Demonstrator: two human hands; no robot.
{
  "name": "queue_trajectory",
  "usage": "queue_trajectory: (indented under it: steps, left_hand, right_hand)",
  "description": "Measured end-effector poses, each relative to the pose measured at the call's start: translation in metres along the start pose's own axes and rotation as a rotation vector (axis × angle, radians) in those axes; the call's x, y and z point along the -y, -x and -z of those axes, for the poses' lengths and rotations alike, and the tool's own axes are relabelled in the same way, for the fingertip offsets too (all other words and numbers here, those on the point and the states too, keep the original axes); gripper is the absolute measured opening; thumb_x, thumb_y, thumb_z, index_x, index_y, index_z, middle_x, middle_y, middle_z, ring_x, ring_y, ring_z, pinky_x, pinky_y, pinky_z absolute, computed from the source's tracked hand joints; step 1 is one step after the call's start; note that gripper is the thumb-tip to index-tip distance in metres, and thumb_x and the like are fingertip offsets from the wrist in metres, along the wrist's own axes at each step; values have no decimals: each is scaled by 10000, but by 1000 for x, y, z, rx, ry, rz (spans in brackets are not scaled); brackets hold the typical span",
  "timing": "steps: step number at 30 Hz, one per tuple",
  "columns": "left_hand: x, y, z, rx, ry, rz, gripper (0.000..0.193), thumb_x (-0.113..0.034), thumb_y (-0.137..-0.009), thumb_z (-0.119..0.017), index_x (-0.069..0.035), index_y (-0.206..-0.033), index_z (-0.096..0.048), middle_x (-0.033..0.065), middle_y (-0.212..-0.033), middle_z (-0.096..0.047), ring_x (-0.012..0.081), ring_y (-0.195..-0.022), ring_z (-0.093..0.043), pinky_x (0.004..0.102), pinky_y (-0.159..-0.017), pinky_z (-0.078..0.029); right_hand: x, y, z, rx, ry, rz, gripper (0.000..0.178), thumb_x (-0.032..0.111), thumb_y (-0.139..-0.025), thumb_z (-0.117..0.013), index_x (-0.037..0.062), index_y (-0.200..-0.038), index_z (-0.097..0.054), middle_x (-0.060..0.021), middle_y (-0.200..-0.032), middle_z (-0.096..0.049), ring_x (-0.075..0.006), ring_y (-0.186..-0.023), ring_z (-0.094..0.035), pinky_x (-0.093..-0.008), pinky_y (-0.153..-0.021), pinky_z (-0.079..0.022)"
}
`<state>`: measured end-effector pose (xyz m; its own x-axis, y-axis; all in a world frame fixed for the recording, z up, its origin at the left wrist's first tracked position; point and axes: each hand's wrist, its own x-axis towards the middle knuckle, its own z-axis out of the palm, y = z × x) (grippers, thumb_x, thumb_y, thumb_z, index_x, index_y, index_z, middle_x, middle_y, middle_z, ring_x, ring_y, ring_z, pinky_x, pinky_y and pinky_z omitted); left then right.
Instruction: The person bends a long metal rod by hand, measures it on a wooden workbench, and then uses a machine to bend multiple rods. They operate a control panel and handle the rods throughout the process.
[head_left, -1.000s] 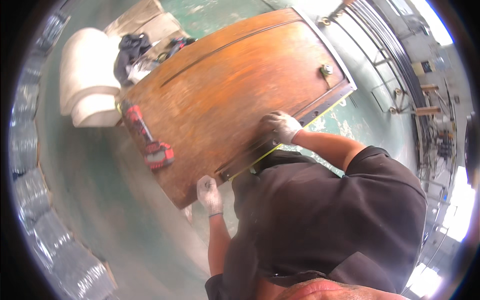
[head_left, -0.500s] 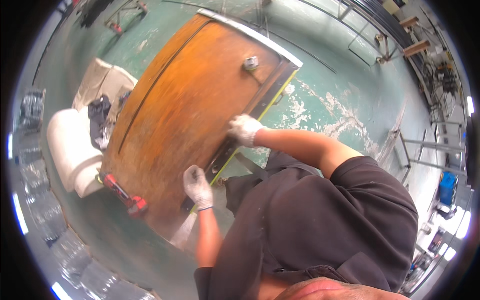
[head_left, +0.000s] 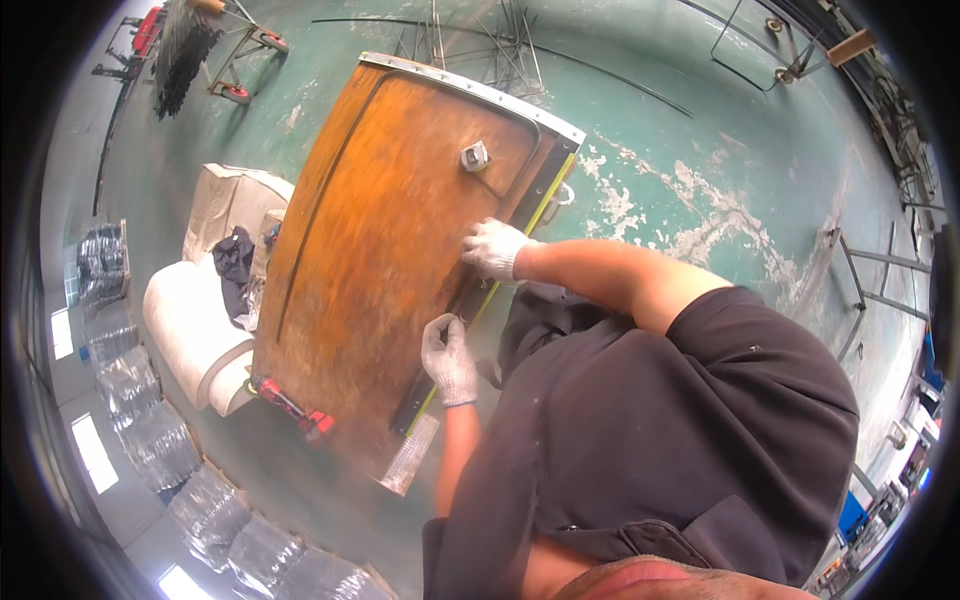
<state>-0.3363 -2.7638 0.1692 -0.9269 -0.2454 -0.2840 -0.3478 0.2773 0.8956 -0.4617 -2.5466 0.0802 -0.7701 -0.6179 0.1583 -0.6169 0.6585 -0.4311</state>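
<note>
Person's left hand (head_left: 447, 350), in a white knit glove, is hovering or resting at the near long edge of a wooden tabletop (head_left: 350, 260); contact unclear. Its fingers are curling toward the thumb; cannot tell if they are pinching anything. Right hand (head_left: 492, 248), also gloved, is sitting farther along the same edge, fingers bending over the wood; cannot tell if it is gripping. Hands are staying near each other, not touching.

Tabletop is standing in front of the person, a dark strip (head_left: 546, 178) running along that edge, a thin yellow strip (head_left: 551, 196) lining its outer side. Tape measure (head_left: 475, 157) is lying on the wood toward the far end, where a silver metal strip (head_left: 470, 90) is edging the top. Red-and-black cordless power tool (head_left: 292, 408) is lying at the lower left corner. Pale plate (head_left: 410, 458) is showing by the near corner. Left of the tabletop, a thick white roll (head_left: 195, 325) is lying beside dark cloth (head_left: 233, 255).
</note>
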Motion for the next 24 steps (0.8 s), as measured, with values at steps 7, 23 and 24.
queue_trajectory:
  steps: [7,23,24]
  left_hand:
    - [-29,-18,-47,302,116,-67,171,11,-1018,-727,18,-1190,-736,69,-1122,-762,155,-1071,-703,325,-990,-555]
    - [-101,-82,-92,193,317,-96,118,-116,-1099,-697,-10,-1152,-705,41,-989,-696,138,-888,-639,294,-817,-533]
    - [-115,-89,-99,129,340,-110,124,-126,-1095,-709,-13,-1147,-705,42,-988,-695,140,-890,-639,296,-816,-533]
  right_hand:
    - [0,-28,18,439,233,28,221,256,-875,-770,131,-1041,-846,-57,-1067,-830,-295,-1155,-753,-431,-1020,-538]
    - [-67,-144,327,-959,-8,149,24,180,-936,-765,175,-957,-775,-77,-923,-732,-316,-884,-736,-441,-736,-617]
    - [-87,-134,348,-1037,82,54,69,160,-918,-773,198,-973,-789,-89,-925,-741,-330,-891,-744,-451,-756,-621]
